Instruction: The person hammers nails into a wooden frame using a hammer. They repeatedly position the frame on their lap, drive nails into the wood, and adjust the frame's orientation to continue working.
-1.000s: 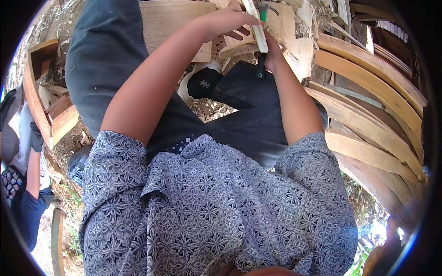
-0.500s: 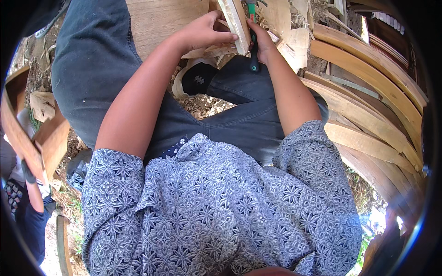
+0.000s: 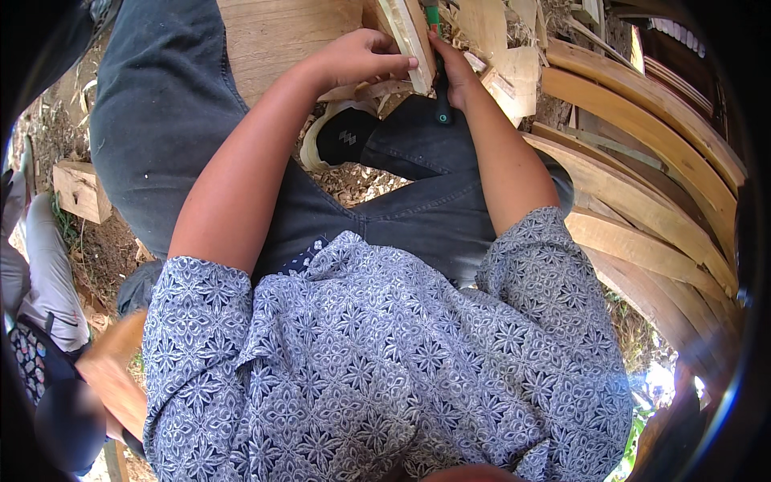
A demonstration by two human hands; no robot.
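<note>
Seated person, viewed from above; patterned blue-grey shirt [image 3: 377, 361] fills the lower half of the frame, dark trousers [image 3: 161, 104] above it.

Left hand [image 3: 357, 58] at about 12 o'clock in the frame, fingers curled round the edge of a pale wooden piece [image 3: 409, 36]. The grip is closed on that piece, thumb side toward the body. The piece stands tilted, its long edge running from 11 toward 5 o'clock, its lower end just above the knee.

Right hand [image 3: 454, 72] just to the 3 o'clock side of the wooden piece, touching it. It is wrapped on a tool with a green handle [image 3: 434, 18] at the top and a dark shaft [image 3: 442, 100] that drops toward 6 o'clock past the palm onto the trouser leg. The grip is closed around that tool; its working end cannot be made out.

A dark shoe with a pale sole [image 3: 341, 136] lies below the left hand, at 7 o'clock from it, on ground strewn with wood shavings [image 3: 353, 181].

Curved bent wooden ribs [image 3: 642, 193] stack along the 2 to 4 o'clock side. A flat wooden board [image 3: 281, 32] sits at 11 o'clock behind the left wrist. A small wooden block [image 3: 80, 189] lies on the soil at 9 o'clock. Another person's clothed leg [image 3: 48, 273] shows at 8 o'clock, at the frame's edge.
</note>
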